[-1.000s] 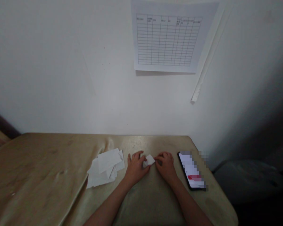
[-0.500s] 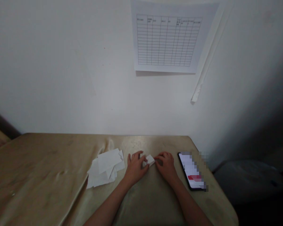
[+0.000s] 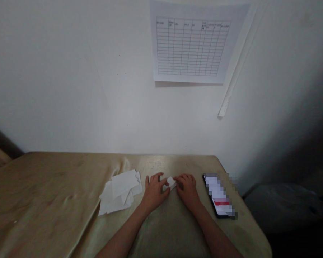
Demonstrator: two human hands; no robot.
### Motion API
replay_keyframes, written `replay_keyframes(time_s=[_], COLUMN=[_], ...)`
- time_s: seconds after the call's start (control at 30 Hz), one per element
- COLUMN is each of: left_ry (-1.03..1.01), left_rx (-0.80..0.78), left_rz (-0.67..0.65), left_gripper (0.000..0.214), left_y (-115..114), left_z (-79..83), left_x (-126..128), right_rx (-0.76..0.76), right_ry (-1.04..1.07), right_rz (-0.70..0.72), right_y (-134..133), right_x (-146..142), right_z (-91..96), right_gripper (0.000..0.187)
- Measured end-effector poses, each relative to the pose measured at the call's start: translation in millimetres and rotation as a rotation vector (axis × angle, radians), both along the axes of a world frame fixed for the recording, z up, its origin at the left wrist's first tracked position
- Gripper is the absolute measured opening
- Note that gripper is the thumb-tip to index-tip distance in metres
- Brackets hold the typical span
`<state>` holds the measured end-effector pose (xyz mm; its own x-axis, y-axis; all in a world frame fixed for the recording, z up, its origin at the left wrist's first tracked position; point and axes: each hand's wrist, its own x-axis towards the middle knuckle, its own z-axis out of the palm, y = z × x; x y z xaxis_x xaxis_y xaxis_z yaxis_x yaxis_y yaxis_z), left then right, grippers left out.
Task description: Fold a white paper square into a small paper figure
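The white wall [image 3: 70, 122] in front of you fills most of the view, meeting the far edge of your brown-covered bench [image 3: 56, 186]. Beyond the bench's right edge sits a bulky grey shape [image 3: 285, 208], too dark to make out. A sheet with a printed table [image 3: 190, 50] hangs on the wall, above the right half of the far edge. Left of your hands, some way in from that same edge, lies a pile of loose white papers [image 3: 121, 191], overlapping and askew. Your left hand [image 3: 156, 189] has its thumb and forefinger pinching a small white paper [image 3: 171, 181], with its other fingers spread. Your right hand [image 3: 187, 186], fingers curled, pinches the same paper from the right. The phone [image 3: 220, 200] rests near the bench's right edge, screen up and partly pixelated. The small paper, creased, is between your hands, nearer the far right corner than the far left.
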<state>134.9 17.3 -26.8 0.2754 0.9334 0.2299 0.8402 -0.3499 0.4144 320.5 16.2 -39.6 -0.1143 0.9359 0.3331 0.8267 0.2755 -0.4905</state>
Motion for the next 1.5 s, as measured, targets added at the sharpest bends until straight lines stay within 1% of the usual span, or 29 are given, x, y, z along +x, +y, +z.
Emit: replay_keyframes(time_s=[0.2, 0.43, 0.57, 0.7, 0.83, 0.97, 1.03, 1.17, 1.3, 1.5], left_ry=[0.004, 0.004, 0.014, 0.026, 0.051, 0.052, 0.053, 0.063, 0.066, 0.067], left_rx=[0.015, 0.025, -0.006, -0.009, -0.041, -0.052, -0.056, -0.072, -0.076, -0.095], left_rz=[-0.010, -0.015, -0.034, -0.030, -0.025, -0.018, -0.014, -0.001, 0.007, 0.000], left_gripper=[0.020, 0.016, 0.026, 0.039, 0.042, 0.043, 0.044, 0.044, 0.047, 0.034], left_y=[1, 5, 9, 12, 10, 8, 7, 6, 5, 5], left_z=[-2.1, -4.6, -7.3, -6.0, -1.9, -0.2, -0.2, -0.1, 0.7, 1.2], left_x=[-2, -6, -10, -13, -13, -10, -9, -8, -6, -7], right_rx=[-0.039, -0.060, -0.060, -0.062, -0.072, -0.083, -0.079, -0.049, -0.062, -0.063], right_ry=[0.028, 0.051, 0.017, -0.021, -0.019, -0.013, 0.003, 0.054, 0.058, 0.044], right_rz=[0.025, 0.057, 0.077, 0.079, 0.102, 0.113, 0.105, 0.043, 0.029, -0.004], right_y=[3, 3, 4, 5, 5, 5, 6, 8, 10, 11], right_x=[0, 6, 9, 11, 13, 15, 15, 16, 16, 12], right_z=[-0.7, -2.6, -1.3, -1.8, -2.5, -2.9, -3.6, -4.7, -3.7, -3.6], right_gripper=[0.022, 0.022, 0.021, 0.019, 0.016, 0.018, 0.018, 0.013, 0.008, 0.008])
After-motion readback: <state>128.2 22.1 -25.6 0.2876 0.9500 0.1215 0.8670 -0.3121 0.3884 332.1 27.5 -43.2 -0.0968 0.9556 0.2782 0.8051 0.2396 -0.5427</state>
